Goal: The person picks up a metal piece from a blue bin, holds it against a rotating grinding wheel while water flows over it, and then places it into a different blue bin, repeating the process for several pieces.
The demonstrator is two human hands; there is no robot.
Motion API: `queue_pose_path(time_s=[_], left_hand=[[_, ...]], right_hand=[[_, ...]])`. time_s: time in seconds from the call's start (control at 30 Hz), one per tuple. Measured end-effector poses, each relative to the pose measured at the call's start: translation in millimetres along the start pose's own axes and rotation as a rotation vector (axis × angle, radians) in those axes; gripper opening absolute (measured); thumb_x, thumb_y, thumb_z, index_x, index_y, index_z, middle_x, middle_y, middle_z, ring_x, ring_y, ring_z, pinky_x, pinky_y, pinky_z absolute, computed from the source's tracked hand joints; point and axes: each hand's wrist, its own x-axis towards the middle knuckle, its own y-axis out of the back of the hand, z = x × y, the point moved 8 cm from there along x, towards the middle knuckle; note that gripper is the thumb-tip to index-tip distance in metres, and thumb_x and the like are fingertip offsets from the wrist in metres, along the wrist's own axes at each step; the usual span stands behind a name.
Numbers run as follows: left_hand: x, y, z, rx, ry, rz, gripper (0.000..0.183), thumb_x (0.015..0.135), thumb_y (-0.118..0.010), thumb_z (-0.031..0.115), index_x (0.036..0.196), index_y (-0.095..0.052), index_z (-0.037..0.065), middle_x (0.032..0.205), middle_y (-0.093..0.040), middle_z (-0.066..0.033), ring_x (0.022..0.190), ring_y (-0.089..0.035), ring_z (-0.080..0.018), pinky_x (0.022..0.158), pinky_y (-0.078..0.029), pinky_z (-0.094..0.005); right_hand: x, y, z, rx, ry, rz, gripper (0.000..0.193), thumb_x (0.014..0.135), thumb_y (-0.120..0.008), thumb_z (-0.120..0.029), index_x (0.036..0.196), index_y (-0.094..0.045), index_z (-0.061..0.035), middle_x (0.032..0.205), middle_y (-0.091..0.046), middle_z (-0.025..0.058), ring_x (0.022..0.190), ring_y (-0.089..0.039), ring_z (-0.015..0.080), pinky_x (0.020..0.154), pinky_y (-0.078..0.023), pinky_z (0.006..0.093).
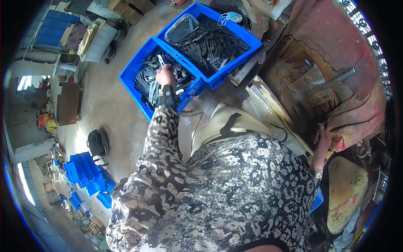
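My left hand (166, 77) reaches over the nearer blue bin (136, 69), its fingers closed on a narrow, shiny flat metal strip (160, 61) with holes in it. Below the hand, many dark and bright flat metal pieces (145, 80) lie heaped in that bin. At the right, my right hand (322, 136) is beside the lower edge of a reddish cloth (350, 122) draped over a wet, brown machine basin (294, 63). Its fingers are curled; what they grip, if anything, is hard to see against the dark basin.
Behind the nearer bin, a second blue bin (257, 43) holds dark metal strips, a clear plastic tub (181, 28) and a face mask (230, 17). A metal bar (336, 80) crosses the basin. A stained, pale tray (346, 189) is at lower right. Blue crates (86, 172) stand at left.
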Motion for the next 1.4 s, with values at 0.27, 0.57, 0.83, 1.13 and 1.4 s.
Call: queue_pose_path(time_s=[0.27,0.57,0.83,1.13,1.4], left_hand=[[8,-49,63,-1.003,0.794,-0.441,0.013,0.078,-0.069,0.015,0.075,-0.061,0.005,0.059,-0.054,-0.0019,0.042,-0.042,-0.0083,0.038,-0.029,-0.0245],[18,-100,31,-0.445,0.829,-0.933,0.013,0.081,-0.068,0.013,0.079,-0.065,0.001,0.064,-0.064,-0.008,0.044,-0.051,-0.0118,0.035,-0.03,-0.0268],[20,-88,54,-0.751,0.653,-0.89,0.03,0.092,-0.06,0.012,0.119,-0.058,0.001,0.074,-0.069,-0.0061,0.049,-0.055,-0.007,0.038,-0.033,-0.0214],[18,-91,68,-0.737,0.514,-0.837,0.021,0.091,-0.06,0.012,0.11,-0.063,0.004,0.075,-0.069,-0.0049,0.052,-0.057,-0.0079,0.041,-0.034,-0.0213],[10,-115,64,-0.711,0.335,-0.81,0.026,0.083,-0.059,0.002,0.108,-0.06,-0.006,0.078,-0.066,-0.0104,0.061,-0.064,-0.0177,0.055,-0.051,-0.0285]], right_hand=[[1,5,3,-0.027,0.007,0.045,0.019,0.097,-0.058,-0.021,0.103,-0.065,-0.0051,0.064,-0.046,-0.0057,0.046,-0.04,0.0026,0.041,-0.029,0.0191],[5,15,11,-0.046,0.027,0.083,0.019,0.097,-0.058,-0.023,0.103,-0.065,-0.0061,0.063,-0.047,-0.0054,0.045,-0.04,0.0026,0.04,-0.029,0.0192],[7,16,14,-0.05,0.032,0.073,0.02,0.097,-0.058,-0.024,0.102,-0.065,-0.0065,0.064,-0.047,-0.0054,0.045,-0.039,0.0025,0.04,-0.029,0.0192],[4,12,10,-0.062,0.042,0.094,0.018,0.095,-0.06,-0.025,0.097,-0.065,-0.0078,0.063,-0.047,-0.0059,0.045,-0.038,0.0025,0.039,-0.027,0.0203],[-4,4,5,-0.011,0.015,0.091,0.017,0.092,-0.063,-0.023,0.081,-0.058,-0.012,0.056,-0.042,-0.007,0.042,-0.036,0.004,0.039,-0.026,0.0219]])
